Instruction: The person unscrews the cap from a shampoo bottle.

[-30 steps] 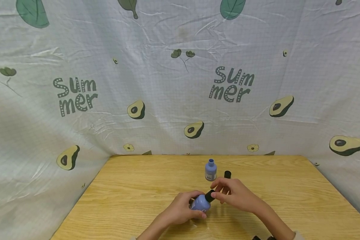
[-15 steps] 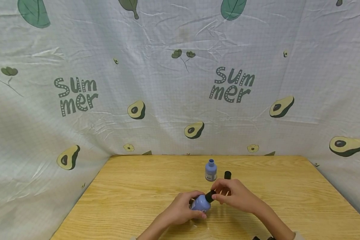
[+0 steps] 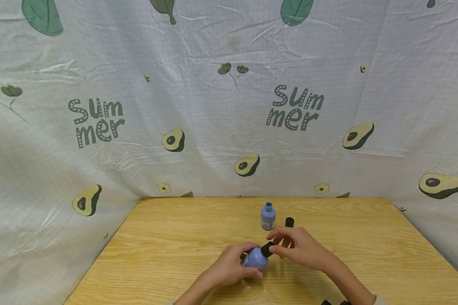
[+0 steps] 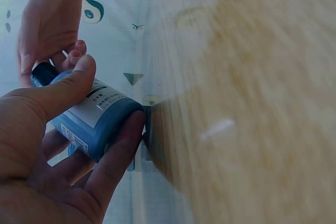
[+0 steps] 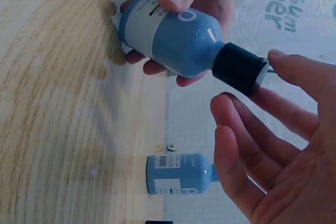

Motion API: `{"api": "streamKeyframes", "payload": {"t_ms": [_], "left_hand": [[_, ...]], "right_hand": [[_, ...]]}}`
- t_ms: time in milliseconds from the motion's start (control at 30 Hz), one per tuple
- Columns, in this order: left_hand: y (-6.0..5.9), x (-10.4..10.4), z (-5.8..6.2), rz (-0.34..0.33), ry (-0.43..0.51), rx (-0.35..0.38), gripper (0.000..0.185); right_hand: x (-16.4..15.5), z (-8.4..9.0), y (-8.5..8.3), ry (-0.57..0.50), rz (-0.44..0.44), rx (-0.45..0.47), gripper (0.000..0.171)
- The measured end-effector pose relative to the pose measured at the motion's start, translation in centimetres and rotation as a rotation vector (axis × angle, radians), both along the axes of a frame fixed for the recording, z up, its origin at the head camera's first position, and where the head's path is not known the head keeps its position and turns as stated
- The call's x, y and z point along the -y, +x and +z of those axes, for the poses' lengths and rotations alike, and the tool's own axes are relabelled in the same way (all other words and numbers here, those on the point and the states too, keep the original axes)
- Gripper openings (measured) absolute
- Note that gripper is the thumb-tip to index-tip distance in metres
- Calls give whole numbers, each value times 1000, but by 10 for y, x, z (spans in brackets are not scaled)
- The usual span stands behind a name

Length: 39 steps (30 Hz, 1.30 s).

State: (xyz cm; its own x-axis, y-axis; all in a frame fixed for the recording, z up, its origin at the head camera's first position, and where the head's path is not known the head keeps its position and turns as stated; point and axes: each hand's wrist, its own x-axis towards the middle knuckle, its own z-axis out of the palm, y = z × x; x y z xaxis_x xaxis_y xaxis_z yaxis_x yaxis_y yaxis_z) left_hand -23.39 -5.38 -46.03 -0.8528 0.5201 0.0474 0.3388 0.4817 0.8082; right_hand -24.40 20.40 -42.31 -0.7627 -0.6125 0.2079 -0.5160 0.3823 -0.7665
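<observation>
Blue bottles: two. Head view: one blue bottle [image 3: 256, 257] gripped in left hand [image 3: 229, 266] above tabletop [image 3: 168, 245], right hand [image 3: 299, 248] pinching its black cap [image 3: 267, 249]; second bottle [image 3: 268, 216] upright, uncapped, one loose cap [image 3: 289, 222] beside. Left wrist: fingers wrapped round body. Right wrist: fingertips at cap, contact unclear.
</observation>
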Motion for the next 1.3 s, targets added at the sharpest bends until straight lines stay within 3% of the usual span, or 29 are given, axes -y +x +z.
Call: {"api": "streamKeyframes", "payload": {"t_ms": [667,933,1300], "left_hand": [[3,3,-1,-6,-2,-10,51],[2,4,-4,-18,13,-5,49],[2,5,-3,-13,8,12,50]], "right_hand": [[3,-3,4,-6,15,-54,19],[4,-4,6,5,-14,-31,25],[5,-5,5,-7,1,-16,18]]}}
